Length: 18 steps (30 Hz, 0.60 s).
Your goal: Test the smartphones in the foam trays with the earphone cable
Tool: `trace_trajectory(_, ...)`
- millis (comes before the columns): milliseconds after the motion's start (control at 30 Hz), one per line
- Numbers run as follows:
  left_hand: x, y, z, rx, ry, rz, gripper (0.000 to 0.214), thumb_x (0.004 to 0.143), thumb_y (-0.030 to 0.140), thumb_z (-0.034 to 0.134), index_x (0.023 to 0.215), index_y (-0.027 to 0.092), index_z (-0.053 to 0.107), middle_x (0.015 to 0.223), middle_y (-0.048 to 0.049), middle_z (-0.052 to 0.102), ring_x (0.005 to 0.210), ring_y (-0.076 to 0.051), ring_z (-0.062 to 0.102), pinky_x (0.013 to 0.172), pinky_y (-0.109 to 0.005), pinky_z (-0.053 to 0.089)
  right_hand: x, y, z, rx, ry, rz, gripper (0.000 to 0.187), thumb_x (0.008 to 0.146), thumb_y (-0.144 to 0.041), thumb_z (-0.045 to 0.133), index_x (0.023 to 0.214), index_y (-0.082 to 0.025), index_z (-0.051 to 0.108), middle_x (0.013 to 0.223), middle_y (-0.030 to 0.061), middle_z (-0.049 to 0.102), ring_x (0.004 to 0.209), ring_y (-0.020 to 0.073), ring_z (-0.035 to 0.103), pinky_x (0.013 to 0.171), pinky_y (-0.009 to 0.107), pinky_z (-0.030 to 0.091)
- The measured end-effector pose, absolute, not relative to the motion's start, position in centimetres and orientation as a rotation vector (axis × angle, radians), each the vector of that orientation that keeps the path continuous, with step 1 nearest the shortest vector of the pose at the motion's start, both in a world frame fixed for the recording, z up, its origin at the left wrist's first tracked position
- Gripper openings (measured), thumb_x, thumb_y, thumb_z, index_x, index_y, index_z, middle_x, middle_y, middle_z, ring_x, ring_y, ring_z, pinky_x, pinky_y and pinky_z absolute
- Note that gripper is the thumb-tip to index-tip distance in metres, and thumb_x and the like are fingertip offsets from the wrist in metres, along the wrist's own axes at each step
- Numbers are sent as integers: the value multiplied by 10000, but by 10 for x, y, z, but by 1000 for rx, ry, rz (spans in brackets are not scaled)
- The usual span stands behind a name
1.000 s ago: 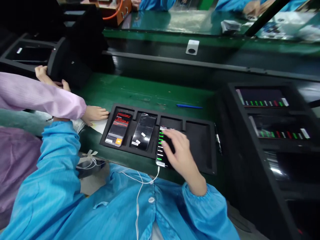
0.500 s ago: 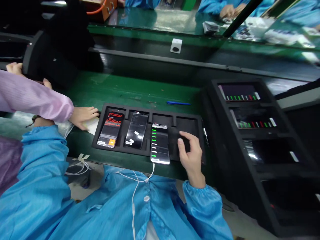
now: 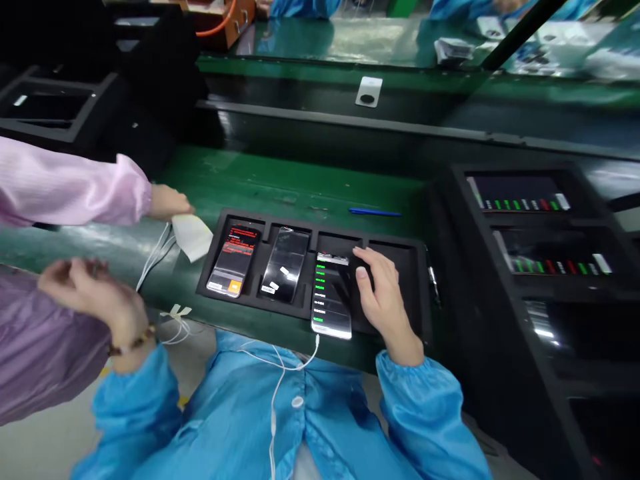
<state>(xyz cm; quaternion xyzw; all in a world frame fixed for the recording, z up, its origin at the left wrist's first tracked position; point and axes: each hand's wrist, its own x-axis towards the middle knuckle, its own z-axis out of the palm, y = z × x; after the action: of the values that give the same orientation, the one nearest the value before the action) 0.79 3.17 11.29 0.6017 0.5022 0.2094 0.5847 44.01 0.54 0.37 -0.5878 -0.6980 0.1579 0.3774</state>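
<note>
A phone [image 3: 332,303] with green lines on its screen and a white cable [image 3: 317,343] plugged into its lower end rests over the third slot of a black foam tray [image 3: 400,257]. My right hand [image 3: 384,297] hovers just right of this phone, thumb and fingers apart, holding nothing. In the tray's left slots lie a phone with red text [image 3: 234,260] and a dark phone [image 3: 284,267] bearing small white stickers. My left hand [image 3: 97,293], slightly blurred, is in the air left of the tray, its fingers loosely bent and nothing visible in it.
A co-worker's pink-sleeved hand [image 3: 170,201] is by a pale paper [image 3: 193,237] at the left. More phones sit in a black tray [image 3: 495,287] at the right. A blue pen [image 3: 375,212] lies behind the middle tray; a white card [image 3: 369,92] is further back.
My left hand has come away from the black tray at the far left, back toward me. The co-worker's hand has shifted slightly off the paper. My right hand has moved closer to the cabled phone.
</note>
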Motion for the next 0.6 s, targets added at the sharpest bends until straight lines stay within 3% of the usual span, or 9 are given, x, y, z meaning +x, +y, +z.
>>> trace_trajectory(333,176,-80,39,1012,1036,525,419,1057,595,695,1235,229,793,1120,-126,814,1104,-304,764,941,-412,640,432,25,-9,-1513,-1855,499,479,1190,-512,360,1430,-293,711,1383,109,773,1331,326,642,1213,576,382)
trace_trajectory(600,215,-85,18,968,931,390,387,1064,402,768,1405,235,696,1430,-125,691,1241,-294,711,1012,-480,649,428,19,3,-1489,-1857,498,509,1209,-513,307,1492,-303,674,1367,104,775,1302,302,664,1199,542,386)
